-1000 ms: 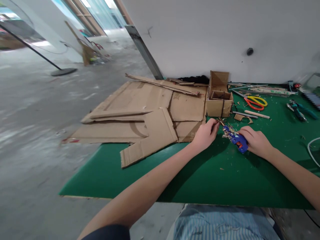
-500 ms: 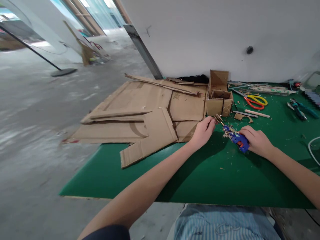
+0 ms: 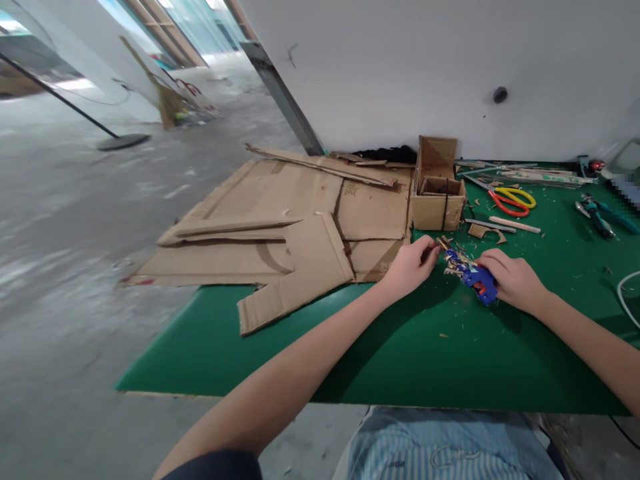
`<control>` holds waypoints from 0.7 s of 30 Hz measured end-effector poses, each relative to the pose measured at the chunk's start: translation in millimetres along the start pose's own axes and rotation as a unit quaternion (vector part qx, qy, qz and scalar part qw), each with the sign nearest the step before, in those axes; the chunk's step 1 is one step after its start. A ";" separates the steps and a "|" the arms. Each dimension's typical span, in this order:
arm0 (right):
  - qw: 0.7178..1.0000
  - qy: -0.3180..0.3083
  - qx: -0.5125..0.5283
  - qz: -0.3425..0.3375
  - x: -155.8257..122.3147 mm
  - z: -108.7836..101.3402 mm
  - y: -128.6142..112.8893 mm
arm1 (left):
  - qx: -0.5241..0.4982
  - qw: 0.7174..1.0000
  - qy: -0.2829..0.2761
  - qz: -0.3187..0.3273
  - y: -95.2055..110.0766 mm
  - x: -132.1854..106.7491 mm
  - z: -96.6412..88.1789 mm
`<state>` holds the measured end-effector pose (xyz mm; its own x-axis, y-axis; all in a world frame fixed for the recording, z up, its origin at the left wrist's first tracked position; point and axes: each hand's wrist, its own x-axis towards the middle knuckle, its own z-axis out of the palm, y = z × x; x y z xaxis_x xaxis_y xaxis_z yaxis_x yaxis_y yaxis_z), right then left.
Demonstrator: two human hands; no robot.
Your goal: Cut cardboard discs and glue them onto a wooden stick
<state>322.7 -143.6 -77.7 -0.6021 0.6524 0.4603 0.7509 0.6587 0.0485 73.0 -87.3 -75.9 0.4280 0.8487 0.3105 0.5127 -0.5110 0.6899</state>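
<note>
A blue hot glue gun [image 3: 481, 283] with a red trigger lies low over the green tabletop, tilted up to the left. Bits of cardboard and stringy scraps cling to its front half. My right hand [image 3: 515, 283] is closed around its right side. On the left, my left hand [image 3: 413, 263] pinches a small brown piece [image 3: 443, 243], seemingly cardboard, right at the gun's nozzle. Whether piece and nozzle touch, I cannot tell. Just behind stands a small open cardboard box [image 3: 435, 212] with a dark band around it.
Cut cardboard sheets [image 3: 315, 250] cover the table's left part. Behind my right hand lie red-and-yellow-handled scissors [image 3: 513, 200], a pale stick [image 3: 515, 225] and a curved cardboard scrap [image 3: 486, 232]. Pliers [image 3: 597, 217] and a white cable [image 3: 623, 300] are at the right. A wall rises behind.
My left hand has shifted slightly right, bringing the small brown piece closer in over the glue gun's nozzle. My right hand and the gun have barely moved.
</note>
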 end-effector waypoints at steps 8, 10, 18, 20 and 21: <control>1.000 -0.008 -0.002 0.001 -0.8 1.5 1.3 | -0.025 0.999 0.025 0.018 -2.4 -0.9 -1.0; 1.000 -0.009 0.001 0.001 -0.7 1.8 1.6 | -0.033 0.999 0.024 0.018 -1.2 -1.1 -1.6; 1.000 0.000 0.010 0.001 -1.3 1.3 1.2 | -0.085 0.996 0.029 -0.004 1.1 -2.0 -3.1; 1.000 -0.004 0.011 -0.001 -1.7 0.9 1.4 | -0.101 0.994 0.031 -0.012 1.2 -1.5 -3.8; 1.000 -0.006 0.013 0.000 -1.8 0.7 1.5 | -0.105 0.994 0.032 -0.014 1.4 -1.1 -4.3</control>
<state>324.7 -143.6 -79.2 -0.6051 0.6574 0.4490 0.7440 0.6677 0.0251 70.0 -88.4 -72.5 0.3638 0.8730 0.3248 0.3552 -0.4524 0.8180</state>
